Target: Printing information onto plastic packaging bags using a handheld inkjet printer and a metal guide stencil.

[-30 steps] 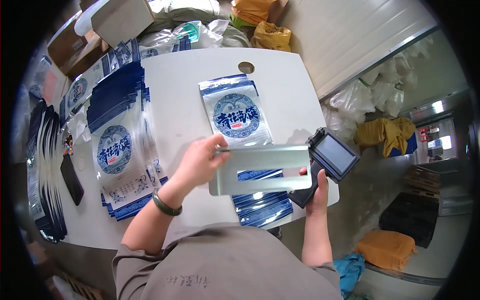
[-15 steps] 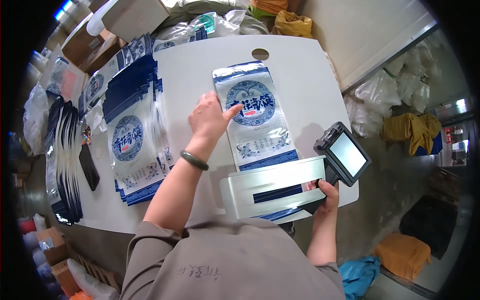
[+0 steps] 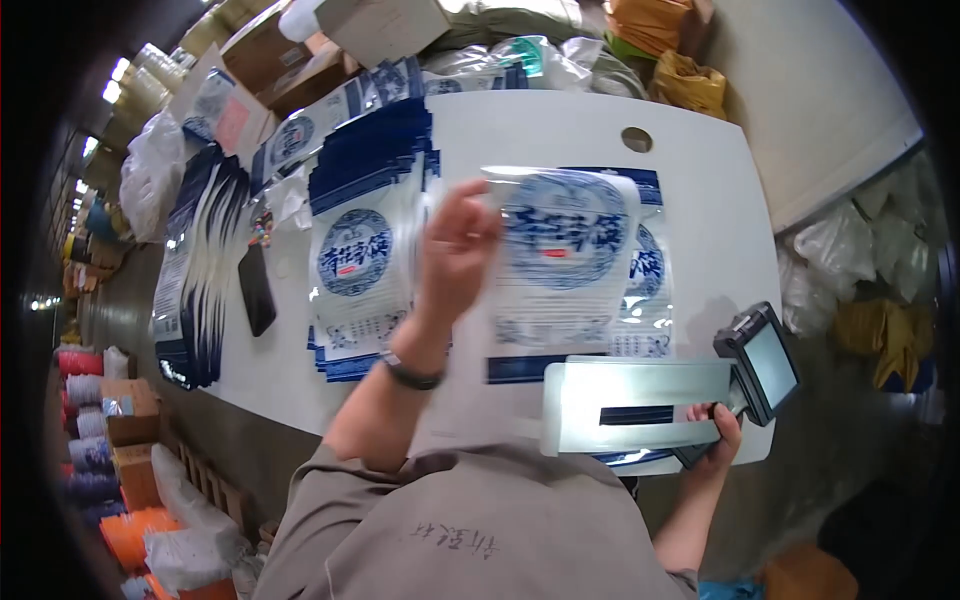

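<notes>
My left hand (image 3: 462,245), blurred by motion, pinches the upper left edge of a clear plastic packaging bag (image 3: 562,270) with blue print. The bag is raised and curled at its top, with its lower part on the table next to a metal plate. Beneath and to the right lies another such bag (image 3: 655,310). My right hand (image 3: 718,440) is closed around the handle of a handheld printer (image 3: 768,365) with a lit screen. Fixed to the printer is the slotted metal plate (image 3: 650,377), resting at the table's near right.
A tall fanned stack of blue-and-white bags (image 3: 365,240) stands left of my hand. Further left are a black phone (image 3: 257,290) and another bag pile (image 3: 200,270). The white table (image 3: 720,220) has a round hole. Cartons (image 3: 285,50) and sacks (image 3: 690,85) stand behind it.
My left hand has taken hold of the top bag and drawn it left, off the one below. The printer and plate stay in my right hand. The whole view has shifted.
</notes>
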A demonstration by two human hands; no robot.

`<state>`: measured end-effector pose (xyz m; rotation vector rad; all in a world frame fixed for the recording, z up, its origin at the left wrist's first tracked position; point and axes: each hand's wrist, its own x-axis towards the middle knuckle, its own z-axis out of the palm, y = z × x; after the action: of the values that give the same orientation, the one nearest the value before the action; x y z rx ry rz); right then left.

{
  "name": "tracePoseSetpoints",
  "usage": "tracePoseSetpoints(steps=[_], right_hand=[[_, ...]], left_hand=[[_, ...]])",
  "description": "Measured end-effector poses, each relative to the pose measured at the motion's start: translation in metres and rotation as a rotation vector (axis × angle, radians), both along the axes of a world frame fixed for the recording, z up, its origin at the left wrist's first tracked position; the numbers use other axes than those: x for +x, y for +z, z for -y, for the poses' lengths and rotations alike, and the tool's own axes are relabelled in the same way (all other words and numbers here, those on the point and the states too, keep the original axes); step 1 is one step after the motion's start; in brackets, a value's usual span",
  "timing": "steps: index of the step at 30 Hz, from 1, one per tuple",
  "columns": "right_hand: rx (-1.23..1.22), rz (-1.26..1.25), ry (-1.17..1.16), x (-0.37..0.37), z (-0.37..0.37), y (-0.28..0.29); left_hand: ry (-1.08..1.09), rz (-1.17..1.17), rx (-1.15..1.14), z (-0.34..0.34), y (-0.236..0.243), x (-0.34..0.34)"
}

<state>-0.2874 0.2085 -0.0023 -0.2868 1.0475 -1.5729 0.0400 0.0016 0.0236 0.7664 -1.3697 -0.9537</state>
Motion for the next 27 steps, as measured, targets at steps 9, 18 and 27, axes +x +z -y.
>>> tracePoseSetpoints(steps=[9, 18, 27], right_hand=[[-0.002, 0.024, 0.108, -0.011, -0.002, -0.012], [-0.074, 0.079, 0.113, -0.003, 0.007, -0.01], [-0.036, 0.045, 0.158, -0.008, 0.003, -0.006]], left_hand=[[0.474, 0.373, 0.276, -0.002, -0.009, 0.234], [0.835, 1.132, -0.071, 0.001, 0.009, 0.155], [-0.294, 1.204, -0.329, -0.039, -0.018, -0.052]])
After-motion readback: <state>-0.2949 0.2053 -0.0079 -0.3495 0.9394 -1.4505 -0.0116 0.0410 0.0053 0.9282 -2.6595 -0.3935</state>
